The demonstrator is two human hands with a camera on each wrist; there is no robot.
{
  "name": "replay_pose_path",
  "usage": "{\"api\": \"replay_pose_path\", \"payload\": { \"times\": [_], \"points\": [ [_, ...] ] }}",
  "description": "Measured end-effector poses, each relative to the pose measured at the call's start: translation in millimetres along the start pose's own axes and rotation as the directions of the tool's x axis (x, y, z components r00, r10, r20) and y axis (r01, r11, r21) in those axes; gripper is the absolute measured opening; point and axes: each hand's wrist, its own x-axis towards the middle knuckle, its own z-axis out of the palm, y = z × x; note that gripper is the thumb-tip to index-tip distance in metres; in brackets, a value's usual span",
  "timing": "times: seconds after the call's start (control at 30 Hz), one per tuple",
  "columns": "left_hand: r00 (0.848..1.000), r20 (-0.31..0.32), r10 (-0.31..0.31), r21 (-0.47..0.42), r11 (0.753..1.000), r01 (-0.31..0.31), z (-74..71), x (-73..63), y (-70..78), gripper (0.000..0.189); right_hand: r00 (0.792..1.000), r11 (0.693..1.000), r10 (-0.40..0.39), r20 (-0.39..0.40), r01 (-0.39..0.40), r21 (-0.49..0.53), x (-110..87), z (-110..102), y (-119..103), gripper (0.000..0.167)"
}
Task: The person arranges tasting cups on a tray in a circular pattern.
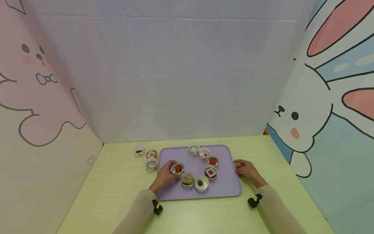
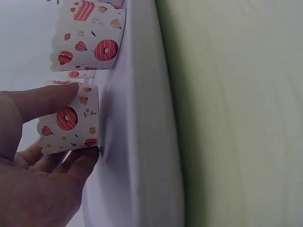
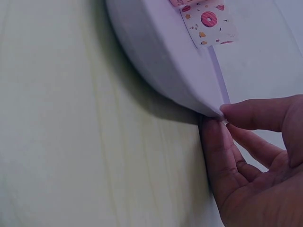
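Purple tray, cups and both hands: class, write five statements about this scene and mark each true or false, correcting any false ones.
1. The left hand holds a paper cup. True.
2. The right hand holds a cup too. False: it pinches the edge of the purple tray.
3. Three cups stand off the tray, on the table. True.
4. The tray is round. False: it is rectangular with rounded corners.
5. All the cups are empty. False: the head view shows items in them.
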Motion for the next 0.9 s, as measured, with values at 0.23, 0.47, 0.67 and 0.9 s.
{"api": "replay_pose_path", "payload": {
  "times": [0.23, 0.47, 0.67, 0.9],
  "points": [
    [0.998, 0.047, 0.046, 0.028, 0.998, -0.047, 3.6, -3.8, -0.4, 0.051, 1.0, 1.0, -0.004, 0.006, 0.004, 0.008, 0.0, 0.0, -0.2, 0.051],
    [0.996, 0.07, 0.057, 0.056, 0.997, -0.061, 5.5, -8.5, -1.0, 0.05, 1.0, 1.0, 0.008, 0.015, -0.008, 0.014, 0.3, -0.6, -0.2, 0.052],
    [0.994, 0.106, 0.004, 0.046, 0.999, -0.009, 4.3, -14.3, 2.0, 0.055, 1.0, 1.0, 0.008, 0.011, -0.008, 0.011, -0.1, 0.1, -1.0, 0.051],
    [0.997, 0.069, -0.035, 0.025, 0.999, 0.034, 2.9, -16.4, 1.0, 0.058, 1.0, 1.0, 0.0, 0.004, 0.0, -0.007, -0.4, -0.1, -0.2, 0.051]
  ]
}}
